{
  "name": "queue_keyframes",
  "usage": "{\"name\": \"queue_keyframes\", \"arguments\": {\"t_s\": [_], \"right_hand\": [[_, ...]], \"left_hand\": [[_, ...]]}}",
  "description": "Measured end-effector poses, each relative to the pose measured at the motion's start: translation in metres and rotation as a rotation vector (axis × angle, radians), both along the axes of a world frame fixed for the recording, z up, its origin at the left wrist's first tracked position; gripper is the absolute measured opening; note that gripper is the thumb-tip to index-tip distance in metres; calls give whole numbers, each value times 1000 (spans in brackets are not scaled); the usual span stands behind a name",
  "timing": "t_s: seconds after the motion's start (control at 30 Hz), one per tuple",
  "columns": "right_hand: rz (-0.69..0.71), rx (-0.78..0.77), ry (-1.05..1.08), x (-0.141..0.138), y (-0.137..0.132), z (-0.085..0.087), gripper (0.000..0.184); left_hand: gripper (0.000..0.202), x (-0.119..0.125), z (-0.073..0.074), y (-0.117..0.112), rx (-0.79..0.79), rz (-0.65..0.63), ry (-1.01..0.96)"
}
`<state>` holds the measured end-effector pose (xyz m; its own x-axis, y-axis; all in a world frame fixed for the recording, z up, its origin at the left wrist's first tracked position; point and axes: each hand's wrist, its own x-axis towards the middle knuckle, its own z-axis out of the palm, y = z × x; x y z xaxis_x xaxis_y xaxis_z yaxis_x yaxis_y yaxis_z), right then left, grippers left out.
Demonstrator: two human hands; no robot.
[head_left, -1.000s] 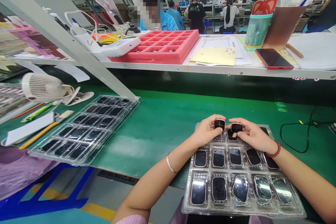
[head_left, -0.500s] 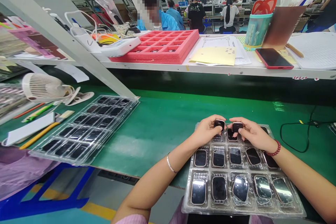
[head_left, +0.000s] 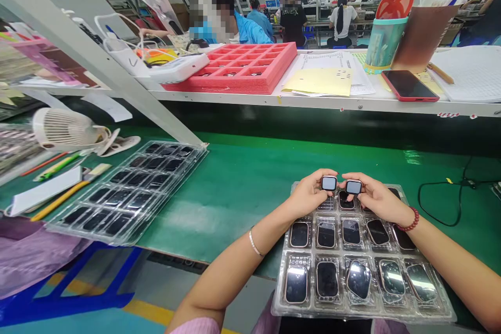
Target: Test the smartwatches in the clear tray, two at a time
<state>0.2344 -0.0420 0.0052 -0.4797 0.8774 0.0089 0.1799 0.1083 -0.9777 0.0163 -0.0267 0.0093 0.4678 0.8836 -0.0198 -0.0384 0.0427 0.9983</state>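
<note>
My left hand (head_left: pixel 313 190) is closed on a smartwatch (head_left: pixel 329 183) without a strap, its screen lit pale. Beside it, my right hand (head_left: pixel 373 195) grips a second smartwatch (head_left: pixel 353 187), whose screen is also pale and lit. Both are held up just above the back row of a clear plastic tray (head_left: pixel 276 302). Several dark-screened watch bodies, such as a front-row watch (head_left: pixel 326 280), lie in the tray's compartments. Some sit tilted in their pockets. The tray overhangs the near edge of the green table (head_left: pixel 235 182).
A second clear tray (head_left: pixel 129 193) of dark watches lies left, near a brush (head_left: pixel 70 195) and a small fan (head_left: pixel 64 129). On the shelf stand a red foam tray (head_left: pixel 270 75), papers, a phone (head_left: pixel 410 85) and a teal cup (head_left: pixel 385 44). A black cable (head_left: pixel 438 224) lies right.
The screens of both held watches have turned from dark to pale and lit. My hands have hardly moved. A person behind the shelf has shifted a little to the left.
</note>
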Motion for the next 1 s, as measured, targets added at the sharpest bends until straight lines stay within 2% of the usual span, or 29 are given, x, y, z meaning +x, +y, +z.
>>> {"name": "queue_keyframes", "arguments": {"t_s": [0.2,0.77,1.0], "right_hand": [[-6,-29,-15,0,-2,3,41],[11,-30,-11,1,-2,3,37],[23,-50,-5,1,-2,4,33]], "left_hand": [[34,1,2,0,-15,-3,-32],[44,1,0,0,-2,7,-21],[36,1,-1,1,-22,-9,-39]]}}
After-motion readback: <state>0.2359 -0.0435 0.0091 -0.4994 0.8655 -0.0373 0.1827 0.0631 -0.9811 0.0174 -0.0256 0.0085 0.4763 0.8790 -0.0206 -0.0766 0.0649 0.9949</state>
